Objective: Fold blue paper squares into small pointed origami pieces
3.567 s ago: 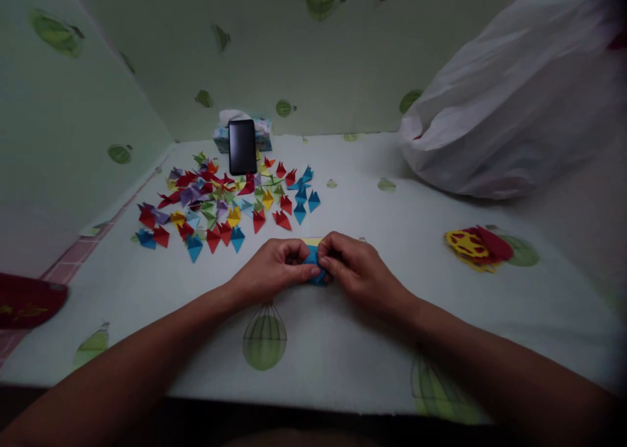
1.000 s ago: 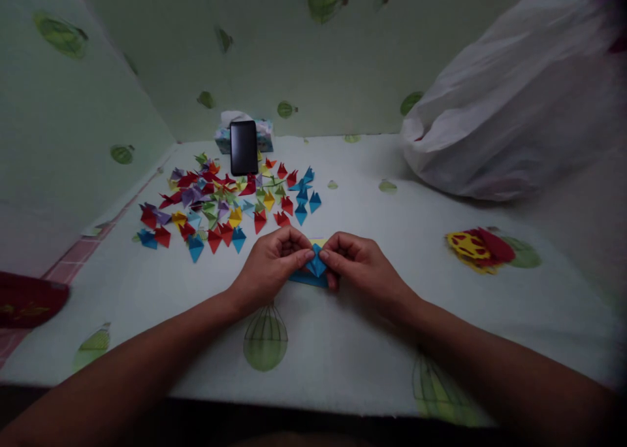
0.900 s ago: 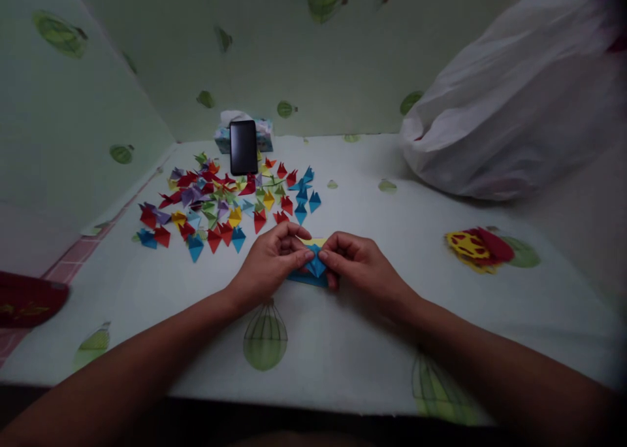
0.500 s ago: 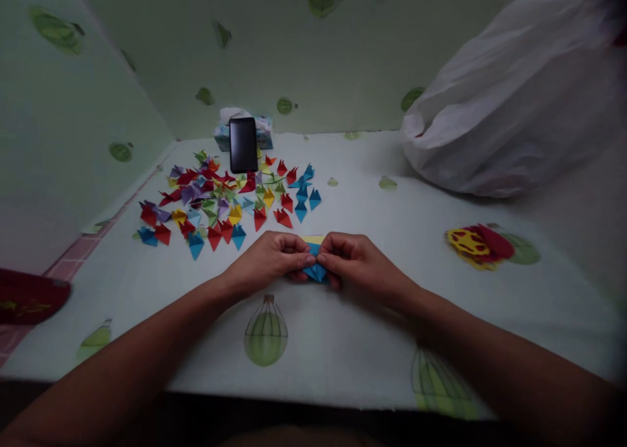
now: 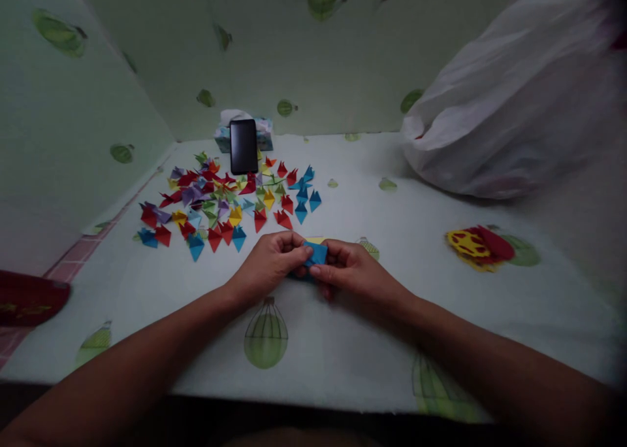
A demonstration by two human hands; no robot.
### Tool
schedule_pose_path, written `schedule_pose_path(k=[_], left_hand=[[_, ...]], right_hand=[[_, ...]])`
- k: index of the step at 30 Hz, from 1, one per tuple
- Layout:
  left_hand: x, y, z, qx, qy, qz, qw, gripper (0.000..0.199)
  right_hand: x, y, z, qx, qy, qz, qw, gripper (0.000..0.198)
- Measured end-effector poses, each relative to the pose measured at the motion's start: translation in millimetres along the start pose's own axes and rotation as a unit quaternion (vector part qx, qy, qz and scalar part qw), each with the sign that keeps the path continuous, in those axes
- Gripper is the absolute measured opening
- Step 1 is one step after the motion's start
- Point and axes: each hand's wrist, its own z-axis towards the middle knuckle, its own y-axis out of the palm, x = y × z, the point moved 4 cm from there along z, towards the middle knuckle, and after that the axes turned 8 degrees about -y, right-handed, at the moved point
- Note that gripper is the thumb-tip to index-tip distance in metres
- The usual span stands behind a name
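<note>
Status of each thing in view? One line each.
Small blue paper piece: folded, held by left hand and right hand
Multicoloured pointed paper pieces: folded, spread in a cluster
Blue-patterned rectangular tissue box: open, white tissue protruding
Black rectangular phone: tilted up, screen dark
White plastic bag: bulging, creased
Yellow and red flat cutouts: piled, overlapping

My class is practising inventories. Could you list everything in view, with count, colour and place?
Folded paper: one, blue, between the hands
Paper edge: one, yellow, just beyond the hands
Folded paper shapes: many, mixed colours, table's left half
Phone: one, black, before the tissue box
Tissue box: one, bluish, back
Plastic bag: one, white, back right
Cut-outs: several, red and yellow, right
Partly seen item: one, red, left edge
Table cover: one, pale, balloon-printed, beneath
Walls: pale green, balloon-printed, around
Left hand, right hand: two, bare, centre
</note>
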Motion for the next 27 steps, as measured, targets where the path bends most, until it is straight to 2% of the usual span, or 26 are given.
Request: schedule_pose_path(k=[8, 18, 27], left_hand=[[-6, 2, 1, 0.001, 0.003, -0.041, 0.999, 0.025], [-4, 2, -4, 0.03, 0.063, -0.017, 0.997, 0.021], [-9, 4, -2, 0.023, 0.047, -0.033, 0.998, 0.024]], right_hand=[[-6, -4, -3, 0.028, -0.022, -0.029, 0.999, 0.023], [-6, -5, 0, 0.051, -0.029, -0.048, 0.997, 0.025], [-11, -6, -2, 0.062, -0.041, -0.053, 0.996, 0.018]])
